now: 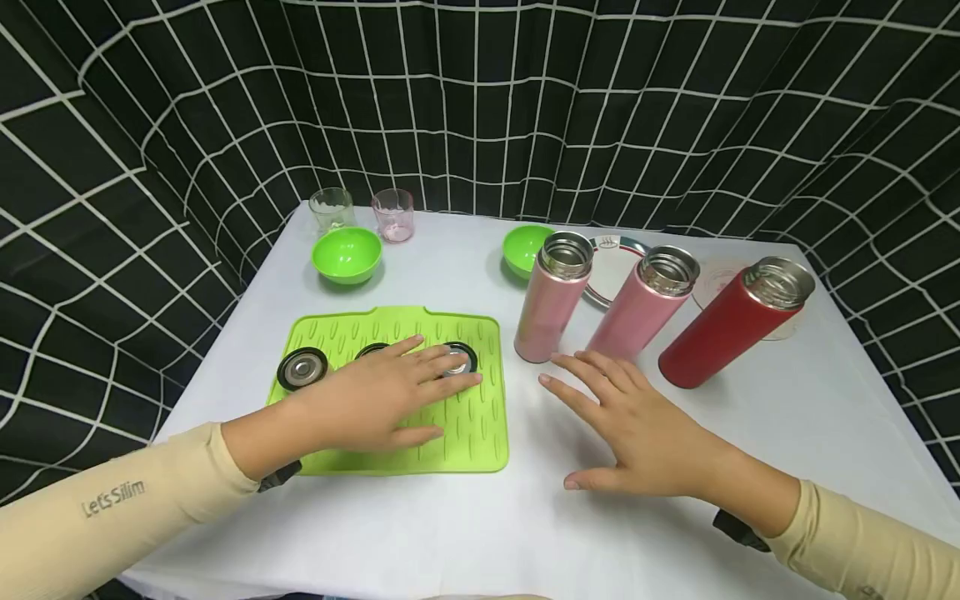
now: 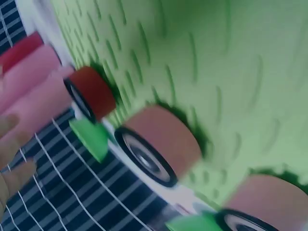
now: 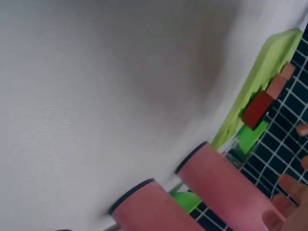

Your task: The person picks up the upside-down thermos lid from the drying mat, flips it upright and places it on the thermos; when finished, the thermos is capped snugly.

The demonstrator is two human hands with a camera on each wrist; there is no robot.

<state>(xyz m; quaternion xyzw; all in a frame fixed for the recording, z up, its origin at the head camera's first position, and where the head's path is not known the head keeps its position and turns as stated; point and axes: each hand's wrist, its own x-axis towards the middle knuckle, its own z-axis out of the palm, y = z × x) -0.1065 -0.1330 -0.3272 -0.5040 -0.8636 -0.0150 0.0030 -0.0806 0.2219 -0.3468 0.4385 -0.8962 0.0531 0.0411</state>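
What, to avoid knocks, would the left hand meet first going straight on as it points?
The left hand would probably meet the leftmost pink cylindrical metal-necked bottle, though the hand's height is unclear.

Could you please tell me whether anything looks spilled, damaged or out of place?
Nothing stands out as spilled or damaged. The three bottle lids lie upside down on the green mat, while the red bottle and two pink bottles stand upright, uncapped.

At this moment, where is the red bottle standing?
In the head view, the red bottle stands on the right part of the white table, with a pink bottle just to its left.
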